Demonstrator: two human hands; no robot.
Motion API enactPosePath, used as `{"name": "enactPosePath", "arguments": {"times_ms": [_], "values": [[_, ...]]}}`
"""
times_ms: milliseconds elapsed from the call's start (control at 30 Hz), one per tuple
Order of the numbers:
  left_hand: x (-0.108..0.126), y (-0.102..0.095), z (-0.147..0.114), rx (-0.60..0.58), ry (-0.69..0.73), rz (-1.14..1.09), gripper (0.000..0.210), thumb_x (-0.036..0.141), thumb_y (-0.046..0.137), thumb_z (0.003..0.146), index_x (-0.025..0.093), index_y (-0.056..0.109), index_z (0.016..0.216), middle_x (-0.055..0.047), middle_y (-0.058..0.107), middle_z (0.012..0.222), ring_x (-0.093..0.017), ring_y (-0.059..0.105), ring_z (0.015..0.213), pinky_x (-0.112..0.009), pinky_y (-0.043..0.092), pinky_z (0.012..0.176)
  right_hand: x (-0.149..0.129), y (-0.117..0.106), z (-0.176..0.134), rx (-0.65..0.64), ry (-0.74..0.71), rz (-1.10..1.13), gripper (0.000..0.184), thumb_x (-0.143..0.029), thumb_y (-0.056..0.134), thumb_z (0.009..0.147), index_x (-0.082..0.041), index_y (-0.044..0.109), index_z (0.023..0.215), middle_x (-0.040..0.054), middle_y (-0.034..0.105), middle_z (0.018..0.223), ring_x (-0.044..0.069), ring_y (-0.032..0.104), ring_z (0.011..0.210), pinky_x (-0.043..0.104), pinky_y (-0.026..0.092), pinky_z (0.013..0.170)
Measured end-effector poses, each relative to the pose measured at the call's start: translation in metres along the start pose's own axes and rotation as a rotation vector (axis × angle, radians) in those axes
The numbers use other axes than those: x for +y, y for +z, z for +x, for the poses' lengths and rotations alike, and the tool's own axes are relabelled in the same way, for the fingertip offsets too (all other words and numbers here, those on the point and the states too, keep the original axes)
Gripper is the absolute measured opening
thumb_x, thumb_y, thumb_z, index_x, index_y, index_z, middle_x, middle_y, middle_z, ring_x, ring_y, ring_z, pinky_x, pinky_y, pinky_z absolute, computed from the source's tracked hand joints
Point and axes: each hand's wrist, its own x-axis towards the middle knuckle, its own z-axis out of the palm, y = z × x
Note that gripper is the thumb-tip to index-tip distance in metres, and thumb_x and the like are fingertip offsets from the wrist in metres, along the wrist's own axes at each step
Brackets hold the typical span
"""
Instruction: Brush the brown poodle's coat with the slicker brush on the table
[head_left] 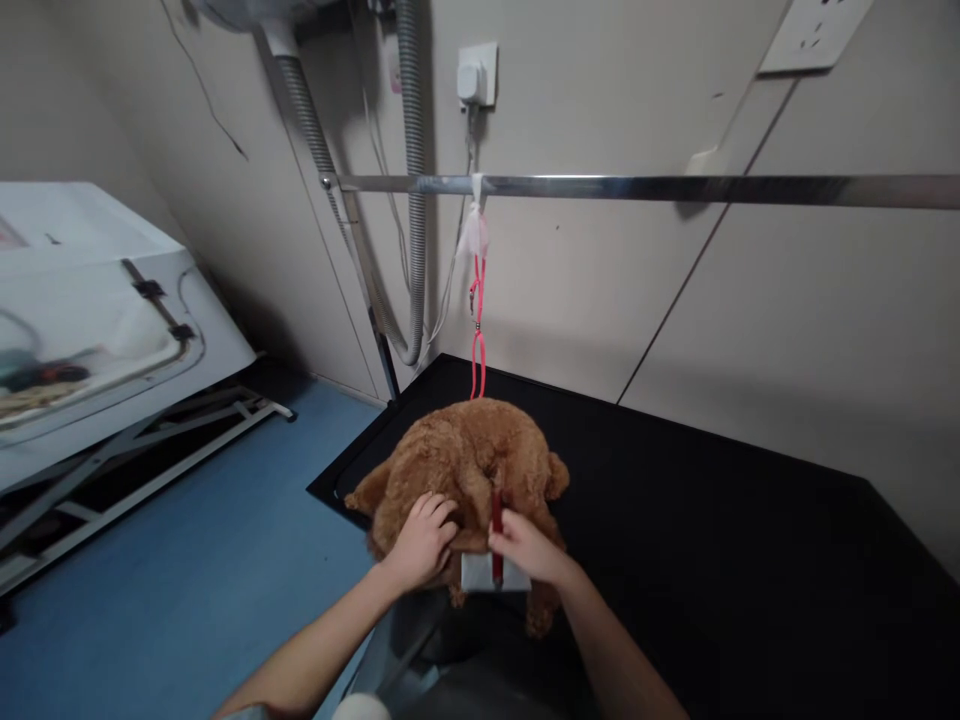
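Note:
A curly brown dog is on the black table top, close in front of me. My left hand is on the dog's left side in view, its fingers bent into the fur; what lies under the fingertips is hidden. My right hand is closed around the dark red handle of a slicker brush. The brush's wide, pale head is low against the dog's near side, below a strip of brown fur between my hands. Its bristles cannot be seen.
A metal bar crosses behind the table, with a pink loop leash hanging from it above the dog. Grey ribbed hoses hang by the wall. At left stands a white tub on a metal frame over the blue floor.

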Motion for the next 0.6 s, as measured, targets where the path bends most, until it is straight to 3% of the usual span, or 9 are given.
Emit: {"name": "enactPosePath", "arguments": {"times_ms": [100,233,333,400,500,600], "values": [[-0.009,0.024,-0.026,0.149,-0.034,-0.048,0.028,0.010,0.047,0.072,0.020,0.066,0.089,-0.009,0.061,0.118,-0.028,0.042,0.125,-0.056,0.022,0.109,-0.008,0.005,0.043,0.109,-0.065,0.088,0.019,-0.040,0.059,0.076,-0.021,0.056,0.076,0.0023,0.063,0.069,0.018,0.061,0.065,0.030,0.050,0.060],[-0.020,0.050,-0.060,0.332,-0.076,-0.087,0.026,0.022,0.051,0.077,0.020,0.064,0.100,-0.008,0.067,0.101,-0.028,0.050,0.116,-0.058,0.027,0.105,-0.014,0.035,0.091,0.138,-0.078,0.123,0.023,-0.040,0.063,0.073,-0.019,0.053,0.074,0.0030,0.064,0.067,0.019,0.062,0.066,0.030,0.051,0.063],[-0.023,0.058,-0.075,0.405,-0.091,-0.122,0.024,0.030,0.053,0.079,0.019,0.064,0.098,-0.009,0.067,0.100,-0.028,0.051,0.114,-0.054,0.035,0.102,-0.014,0.046,0.107,0.265,-0.106,0.141,0.023,-0.042,0.056,0.077,-0.020,0.052,0.080,0.0026,0.063,0.072,0.018,0.061,0.071,0.030,0.050,0.067],[-0.023,0.060,-0.079,0.419,-0.107,-0.152,0.021,0.029,0.050,0.083,0.020,0.064,0.096,-0.008,0.068,0.101,-0.026,0.050,0.115,-0.050,0.039,0.099,-0.012,0.050,0.110,0.224,-0.155,0.154,0.023,-0.042,0.053,0.079,-0.020,0.053,0.086,0.0023,0.064,0.077,0.017,0.062,0.074,0.030,0.050,0.070],[-0.022,0.065,-0.081,0.445,-0.163,-0.187,0.022,0.031,0.049,0.085,0.021,0.066,0.093,-0.009,0.067,0.104,-0.026,0.051,0.115,-0.051,0.039,0.101,-0.008,0.053,0.112,0.019,-0.172,0.144,0.023,-0.040,0.062,0.073,-0.019,0.054,0.080,0.0011,0.063,0.070,0.017,0.061,0.064,0.029,0.050,0.064],[-0.021,0.073,-0.084,0.466,-0.379,-0.271,0.027,0.033,0.045,0.087,0.022,0.066,0.100,-0.010,0.065,0.111,-0.026,0.051,0.116,-0.051,0.039,0.101,-0.005,0.053,0.118,0.112,-0.161,0.150,0.024,-0.043,0.047,0.083,-0.019,0.051,0.081,0.0019,0.063,0.072,0.016,0.060,0.067,0.029,0.049,0.066]]}}
